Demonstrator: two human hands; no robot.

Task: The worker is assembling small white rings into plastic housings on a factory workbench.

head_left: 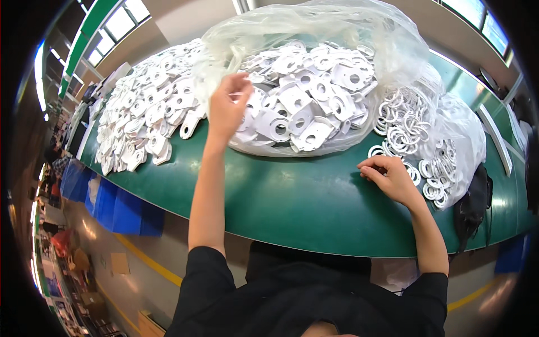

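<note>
My left hand (227,109) is raised at the left edge of a clear plastic bag (314,150). Its fingers are bent, with a gap between thumb and fingertips, and nothing shows in them. Inside the bag lies a heap of white plastic parts (297,101), each with a round hole. My right hand (390,177) hovers low over the table, thumb and fingers curled together. Whatever it may hold is hidden. Just beyond it are loose white rings (401,137), some spilling from another clear bag (469,126).
A second pile of holed white parts (149,104) covers the left of the green table (292,208). At the right lie a black pouch (474,202) and a long white strip (495,137). Blue bins (115,205) stand on the floor beyond the table's left edge.
</note>
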